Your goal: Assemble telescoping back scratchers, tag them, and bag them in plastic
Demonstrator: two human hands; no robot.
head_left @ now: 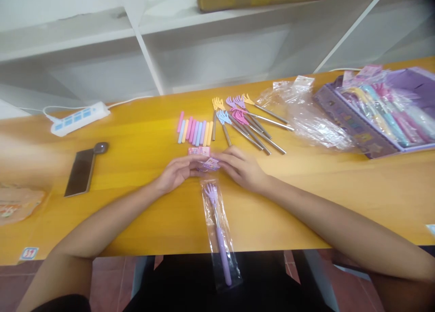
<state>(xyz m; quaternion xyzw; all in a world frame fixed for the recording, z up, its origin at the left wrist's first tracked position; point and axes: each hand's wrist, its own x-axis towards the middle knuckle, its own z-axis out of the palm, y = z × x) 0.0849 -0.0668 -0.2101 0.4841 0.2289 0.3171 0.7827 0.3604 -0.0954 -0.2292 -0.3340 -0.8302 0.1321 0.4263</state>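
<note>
A small pink and purple printed card (211,164) is pinched between the fingertips of my left hand (177,171) and my right hand (243,168). Just below it lies a clear plastic bag (208,226) with a purple back scratcher (222,248) inside, its lower end sticking out past the table's front edge. Whether card and bag are joined I cannot tell. More pink cards (199,151) lie right behind my fingers. Farther back are several coloured handle tubes (195,132) in a row and several back scratcher heads on metal rods (240,117).
Empty clear bags (316,112) are heaped at the back right, beside a purple display box (360,122) of bagged back scratchers. On the left are a phone (80,171), a small dark rounded object (101,147) and a white power strip (80,118). Shelving (217,54) stands behind the table.
</note>
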